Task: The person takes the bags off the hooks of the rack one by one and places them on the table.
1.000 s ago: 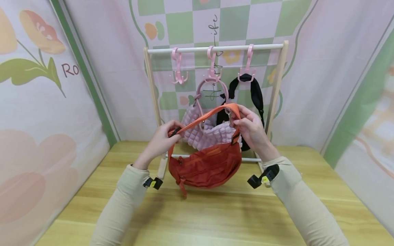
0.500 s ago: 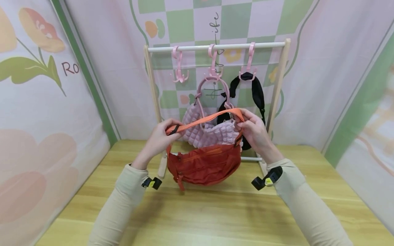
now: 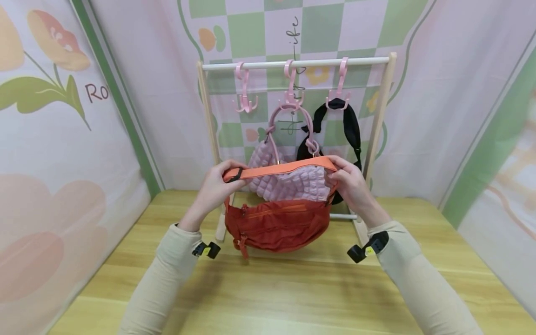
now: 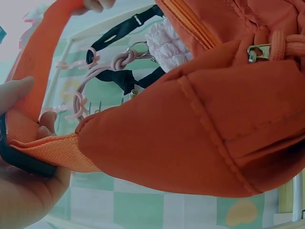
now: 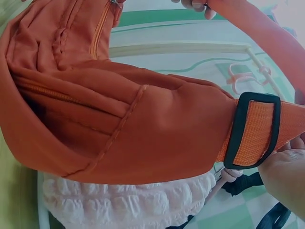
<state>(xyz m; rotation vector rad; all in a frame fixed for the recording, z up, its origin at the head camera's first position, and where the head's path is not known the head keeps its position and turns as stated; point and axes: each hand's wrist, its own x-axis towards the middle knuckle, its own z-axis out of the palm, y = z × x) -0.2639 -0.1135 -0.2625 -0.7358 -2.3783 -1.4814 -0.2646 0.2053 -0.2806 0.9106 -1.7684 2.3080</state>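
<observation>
An orange-red waist bag (image 3: 278, 228) hangs by its strap between my two hands, in front of the rack. My left hand (image 3: 219, 184) pinches the left end of the orange strap (image 3: 289, 166) beside a black buckle (image 3: 236, 175). At the strap's right end, my right hand (image 3: 351, 184) grips it between thumb and fingers. The strap is stretched nearly flat across the top. In the right wrist view, a black slide buckle (image 5: 252, 130) sits on the webbing near my right hand. Zippers show along the bag's body (image 4: 190, 124) in the left wrist view.
Behind the bag stands a rack with a white bar (image 3: 314, 63) and wooden posts (image 3: 378, 111). A pink hook (image 3: 244, 93) at left bears nothing. A quilted lilac bag (image 3: 289, 186) hangs from the middle hook, a black bag (image 3: 351, 130) from the right one. The wooden table (image 3: 268, 293) lies below.
My right hand has moved right and slightly down, drawing the strap from a raised slant to nearly level. The waist bag has levelled out, and both hands still hold the strap.
</observation>
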